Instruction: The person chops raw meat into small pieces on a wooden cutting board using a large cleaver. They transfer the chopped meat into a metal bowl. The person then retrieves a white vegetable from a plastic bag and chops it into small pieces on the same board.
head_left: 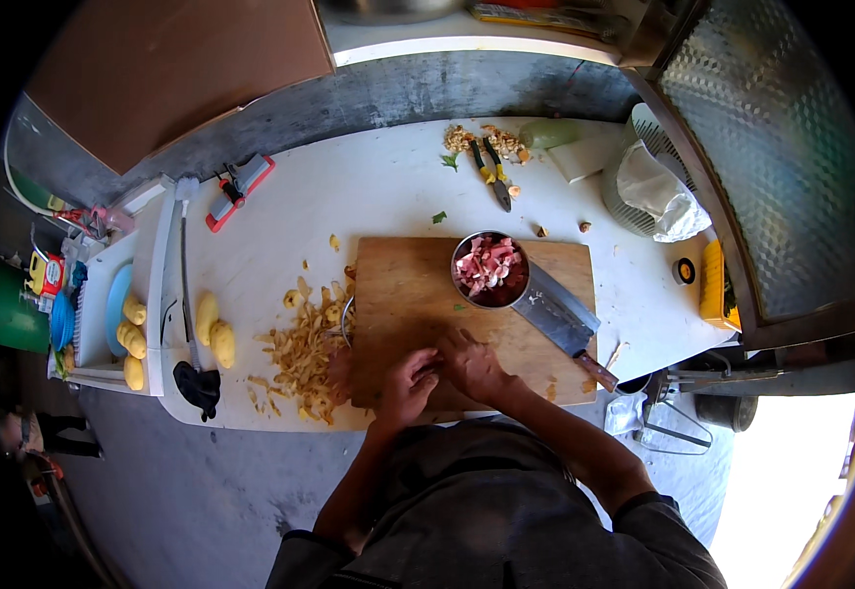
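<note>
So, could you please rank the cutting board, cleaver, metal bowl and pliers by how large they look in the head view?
1. Cutting board, clearly the largest.
2. Cleaver and metal bowl: too alike in area to rank, though the cleaver looks longer.
3. Pliers, the smallest.

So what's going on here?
A person's left hand and right hand are close together over a brown rectangular wooden board; whether they hold anything is unclear. Farther back on it is a round metal bowl of chopped pinkish-red meat, with a wide steel cleaver beside it. Thin yellowish peelings lie heaped left of the board on the white table.
</note>
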{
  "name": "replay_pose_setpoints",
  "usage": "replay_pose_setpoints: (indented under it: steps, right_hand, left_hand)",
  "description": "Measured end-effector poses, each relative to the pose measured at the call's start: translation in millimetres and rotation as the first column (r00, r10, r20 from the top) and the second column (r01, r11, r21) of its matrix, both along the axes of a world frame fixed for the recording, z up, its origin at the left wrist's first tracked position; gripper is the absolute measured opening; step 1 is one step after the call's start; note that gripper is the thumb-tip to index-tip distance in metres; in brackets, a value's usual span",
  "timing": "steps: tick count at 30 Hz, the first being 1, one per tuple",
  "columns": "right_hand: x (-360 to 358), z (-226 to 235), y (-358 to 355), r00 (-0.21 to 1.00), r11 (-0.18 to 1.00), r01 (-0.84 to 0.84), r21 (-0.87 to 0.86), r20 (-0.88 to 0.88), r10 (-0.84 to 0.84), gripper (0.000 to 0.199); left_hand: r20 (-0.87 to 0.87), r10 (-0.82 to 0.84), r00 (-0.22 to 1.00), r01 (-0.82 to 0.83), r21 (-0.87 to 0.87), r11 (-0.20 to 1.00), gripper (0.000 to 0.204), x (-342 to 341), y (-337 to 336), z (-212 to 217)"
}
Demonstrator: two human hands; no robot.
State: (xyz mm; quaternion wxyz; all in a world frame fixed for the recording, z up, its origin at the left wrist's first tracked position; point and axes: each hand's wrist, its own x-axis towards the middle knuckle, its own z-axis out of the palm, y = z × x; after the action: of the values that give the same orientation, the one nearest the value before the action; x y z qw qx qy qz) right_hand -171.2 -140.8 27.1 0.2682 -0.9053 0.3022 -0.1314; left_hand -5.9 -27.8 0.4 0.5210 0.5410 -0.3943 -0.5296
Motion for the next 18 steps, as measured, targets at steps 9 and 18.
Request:
replay_pose_setpoints:
  steps: [9,18]
  right_hand:
    - [-12.4,-19.3,0.6,0.997,0.993,0.004,-0.12,0.08,0.006,0.019]
    - [-65.6,11.2,-40.2,0.938,0.937,0.201,0.285,0.222,-0.268,0.008]
  left_hand:
    - [-0.139,0.025,0.99,-0.027,-0.018,0.999,0.049,0.9,-11.5,2.2]
    - [-0.176,0.106,0.979,-0.115,-0.042,0.992,0.04,16.1,-4.0,-0.7]
